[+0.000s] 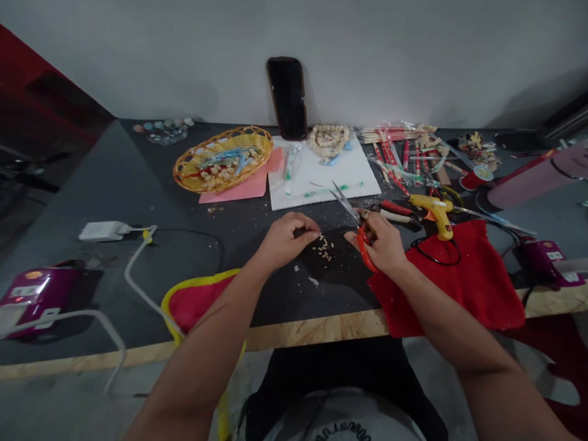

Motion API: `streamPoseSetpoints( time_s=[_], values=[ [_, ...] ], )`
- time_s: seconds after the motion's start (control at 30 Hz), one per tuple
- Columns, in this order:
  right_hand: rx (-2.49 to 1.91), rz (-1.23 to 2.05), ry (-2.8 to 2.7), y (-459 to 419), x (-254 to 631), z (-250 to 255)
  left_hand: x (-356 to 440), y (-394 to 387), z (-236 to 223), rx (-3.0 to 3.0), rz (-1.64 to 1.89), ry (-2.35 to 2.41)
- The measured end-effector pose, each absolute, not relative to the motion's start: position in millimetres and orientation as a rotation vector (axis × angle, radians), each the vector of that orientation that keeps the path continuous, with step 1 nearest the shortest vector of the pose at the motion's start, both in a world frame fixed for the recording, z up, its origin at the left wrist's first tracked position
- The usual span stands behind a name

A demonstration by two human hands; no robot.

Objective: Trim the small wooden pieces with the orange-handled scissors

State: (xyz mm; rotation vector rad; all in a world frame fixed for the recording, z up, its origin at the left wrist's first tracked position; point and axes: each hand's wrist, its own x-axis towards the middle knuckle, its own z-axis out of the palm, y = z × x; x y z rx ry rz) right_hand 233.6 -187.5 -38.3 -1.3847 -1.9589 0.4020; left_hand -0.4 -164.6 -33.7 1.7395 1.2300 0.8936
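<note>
My right hand (383,245) is closed around the orange handles of a pair of scissors (353,220), whose blades point up and left over the dark table (138,184). My left hand (287,237) is curled in a pinch just left of a small pile of pale cut pieces (325,247); what its fingertips hold is too small to name. The pile lies between the two hands.
A yellow wicker basket (223,157) sits on pink paper at back left. Behind the hands are a white board (321,174) with a beaded ring, a phone (288,97) against the wall, packets of sticks (399,153), a yellow glue gun (436,211), red cloth (463,275), chargers and cables at left.
</note>
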Motion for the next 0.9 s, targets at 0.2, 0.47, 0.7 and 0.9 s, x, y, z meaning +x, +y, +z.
streamPoseSetpoints(
  time_s=[0.2,0.47,0.7,0.9],
  values=[
    [-1.363,0.453,-1.939,-185,235,-39,-5,-157,-36,2.113,0.665,1.138],
    [-1.306,0.489,-1.973,-185,234,-45,6,-170,-38,2.406,0.535,0.978],
    [-1.281,0.497,-2.009,-185,232,-44,11,-179,-36,2.422,0.436,0.978],
    [-1.297,0.499,-2.013,-186,232,-41,11,-178,-31,2.326,0.473,0.998]
  ],
)
